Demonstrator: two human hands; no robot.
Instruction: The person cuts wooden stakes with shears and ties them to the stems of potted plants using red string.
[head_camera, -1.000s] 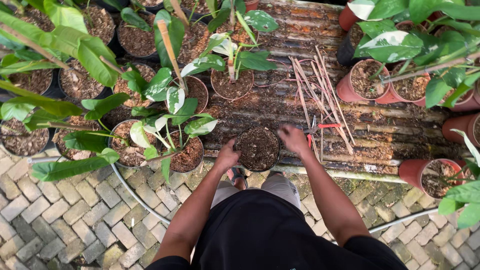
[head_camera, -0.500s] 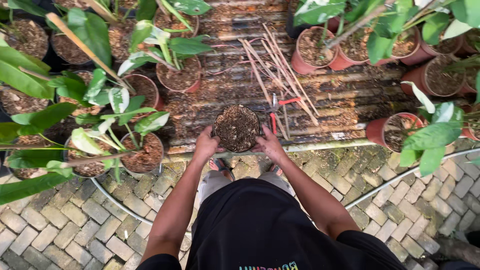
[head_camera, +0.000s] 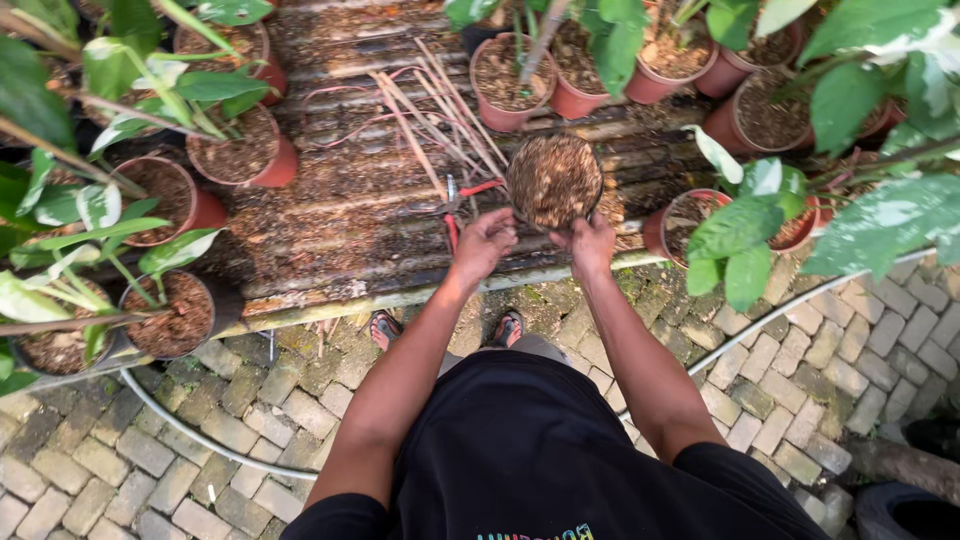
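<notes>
Far to the left of your fingers stand red pots of soil (head_camera: 238, 150) with green and white-splashed leafy plants (head_camera: 120, 215), on the rusty corrugated sheet (head_camera: 340, 215) that serves as a bench. A pale hose (head_camera: 200, 437) curves over the brick paving (head_camera: 120, 460) below them.

Nearer, just up and left of your left fingers, lies a bundle of thin cut stems (head_camera: 440, 105), and the red-handled pruning shears (head_camera: 457, 205) rest right beside your left hand (head_camera: 485, 243), close to touching its thumb side.

Your left hand grips the near left rim of the dark pot of brown potting mix (head_camera: 553, 180); its fingers are curled and pressed together against the pot's edge. Your right hand (head_camera: 592, 243) takes the near right rim in the same way, fingers bent and closed on the wall, thumb toward the soil. The pot sits between the two hands, just beyond your fingertips, and I cannot tell whether it rests on the sheet or is lifted off it.

Beyond your fingers stand two more red pots (head_camera: 510, 80). To the right of your right fingers a red pot with a broad-leaved plant (head_camera: 735, 235) stands near, and further right more variegated leaves (head_camera: 890, 215) hang over the paving.
</notes>
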